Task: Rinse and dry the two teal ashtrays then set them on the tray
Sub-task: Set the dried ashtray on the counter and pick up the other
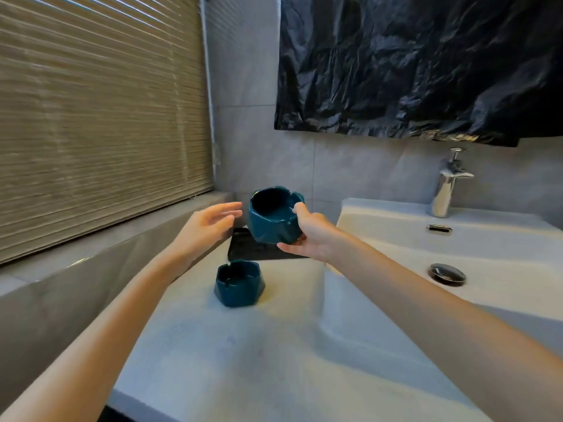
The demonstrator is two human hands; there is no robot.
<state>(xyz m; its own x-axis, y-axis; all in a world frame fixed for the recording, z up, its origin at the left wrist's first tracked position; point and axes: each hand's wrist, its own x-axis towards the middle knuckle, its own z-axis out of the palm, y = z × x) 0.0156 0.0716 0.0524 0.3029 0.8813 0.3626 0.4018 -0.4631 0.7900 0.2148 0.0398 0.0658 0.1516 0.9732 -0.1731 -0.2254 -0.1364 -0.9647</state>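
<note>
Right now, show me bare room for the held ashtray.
Bare: the near counter between the standing ashtray, the ledge and the basin. The tray shows bare at its left. Crowded above the tray: left hand, right hand, held ashtray.

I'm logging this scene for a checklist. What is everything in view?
ashtrays: 2, teal, one held up, one on the counter
tray: 1, black, back of counter
counter: 1, white, centre
sink: 1, white, right
faucet: 1, chrome, behind basin
drain: 1, dark, in sink
blind: 1, beige, left
plastic sheet: 1, black, wall above sink
left hand: 1, open, beside raised ashtray
right hand: 1, grips raised ashtray
</note>
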